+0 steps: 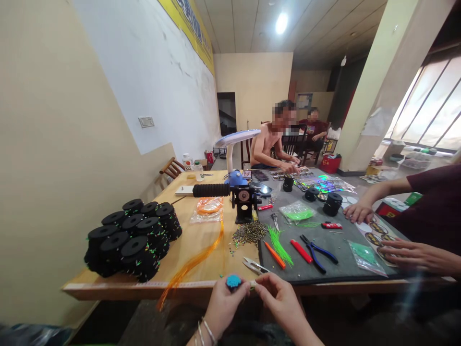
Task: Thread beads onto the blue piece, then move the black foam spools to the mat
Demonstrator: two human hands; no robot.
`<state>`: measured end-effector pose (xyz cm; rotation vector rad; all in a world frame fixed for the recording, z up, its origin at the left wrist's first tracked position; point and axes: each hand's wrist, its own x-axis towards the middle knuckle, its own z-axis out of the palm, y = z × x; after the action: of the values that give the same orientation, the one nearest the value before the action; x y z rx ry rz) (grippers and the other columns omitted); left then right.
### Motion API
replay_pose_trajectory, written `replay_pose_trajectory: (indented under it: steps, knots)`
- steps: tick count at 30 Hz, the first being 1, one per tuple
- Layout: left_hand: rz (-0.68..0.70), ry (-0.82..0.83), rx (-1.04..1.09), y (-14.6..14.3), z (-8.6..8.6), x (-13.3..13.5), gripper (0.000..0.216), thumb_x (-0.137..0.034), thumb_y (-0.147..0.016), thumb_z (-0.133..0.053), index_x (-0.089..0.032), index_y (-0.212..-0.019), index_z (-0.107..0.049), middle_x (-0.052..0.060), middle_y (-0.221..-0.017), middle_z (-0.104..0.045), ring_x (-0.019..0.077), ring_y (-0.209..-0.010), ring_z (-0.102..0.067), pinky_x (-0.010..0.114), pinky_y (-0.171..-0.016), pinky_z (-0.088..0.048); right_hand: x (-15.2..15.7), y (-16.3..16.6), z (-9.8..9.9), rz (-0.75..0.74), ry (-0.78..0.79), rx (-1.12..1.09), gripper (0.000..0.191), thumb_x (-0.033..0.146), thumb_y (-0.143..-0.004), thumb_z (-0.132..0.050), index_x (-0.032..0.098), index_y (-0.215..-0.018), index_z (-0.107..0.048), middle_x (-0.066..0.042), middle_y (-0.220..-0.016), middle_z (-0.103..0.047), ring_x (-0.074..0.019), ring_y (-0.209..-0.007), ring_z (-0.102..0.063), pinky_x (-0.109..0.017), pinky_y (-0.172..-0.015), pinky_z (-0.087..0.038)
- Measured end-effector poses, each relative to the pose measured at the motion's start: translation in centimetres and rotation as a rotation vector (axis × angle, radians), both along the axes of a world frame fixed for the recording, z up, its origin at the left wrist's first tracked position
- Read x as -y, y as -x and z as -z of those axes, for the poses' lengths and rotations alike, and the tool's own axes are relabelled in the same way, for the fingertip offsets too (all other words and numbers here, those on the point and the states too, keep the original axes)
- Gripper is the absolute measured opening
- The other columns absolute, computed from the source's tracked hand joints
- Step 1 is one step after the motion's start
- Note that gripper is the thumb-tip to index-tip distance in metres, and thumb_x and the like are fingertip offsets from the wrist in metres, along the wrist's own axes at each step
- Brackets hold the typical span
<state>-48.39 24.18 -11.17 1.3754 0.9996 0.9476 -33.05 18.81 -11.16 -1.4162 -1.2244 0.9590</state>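
Observation:
My left hand [224,303] is closed around a small spool with a blue foam face [233,281], held just below the near edge of the wooden table [118,288]. My right hand [280,300] is pinched close beside the spool, on something too thin to make out. Small scissors [254,264] lie on the table just above my hands. A bundle of green strands [279,244] and a pile of small metal pieces [249,232] lie further in.
A stack of black foam spools [131,238] fills the table's left. A winder with a black handle [242,197] stands mid-table beside an orange strand bundle [190,263]. Blue-handled pliers [319,252] and red tools lie on a grey mat [324,269]. Another person's hands [414,254] rest at right; two people sit at the far end.

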Motion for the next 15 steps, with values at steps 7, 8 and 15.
replay_pose_trajectory:
  steps: [7, 8, 15]
  knots:
    - [0.099, 0.010, 0.033, 0.0, -0.3, 0.4, 0.036, -0.049, -0.066, -0.075, -0.014, -0.063, -0.066, 0.003, -0.061, -0.066, 0.0165, -0.064, -0.058, 0.026, -0.065, -0.046, -0.3, 0.9, 0.7, 0.005, -0.025, 0.032, 0.028, 0.043, -0.079, -0.058, 0.018, -0.067, -0.053, 0.002, -0.056, -0.052, -0.0114, -0.051, -0.047, -0.021, -0.048, -0.037]
    - [0.105, 0.009, 0.035, 0.0, -0.3, 0.5, 0.036, -0.049, -0.067, -0.074, -0.014, -0.063, -0.065, 0.002, -0.060, -0.065, 0.0161, -0.063, -0.058, 0.026, -0.065, -0.046, -0.3, 1.1, 0.9, 0.008, -0.017, 0.028, 0.028, 0.043, -0.079, -0.057, 0.018, -0.067, -0.052, 0.003, -0.056, -0.050, -0.0110, -0.049, -0.046, -0.021, -0.047, -0.036]
    - [0.021, 0.055, 0.034, 0.6, 0.1, 0.2, 0.038, -0.052, -0.065, -0.075, -0.015, -0.069, -0.066, 0.001, -0.059, -0.064, 0.0158, -0.061, -0.057, 0.025, -0.058, -0.045, -0.6, -0.8, -0.9, 0.015, -0.046, 0.234, 0.023, 0.040, -0.085, -0.052, 0.019, -0.080, -0.059, -0.002, -0.069, -0.063, -0.0156, -0.058, -0.056, -0.025, -0.056, -0.041]
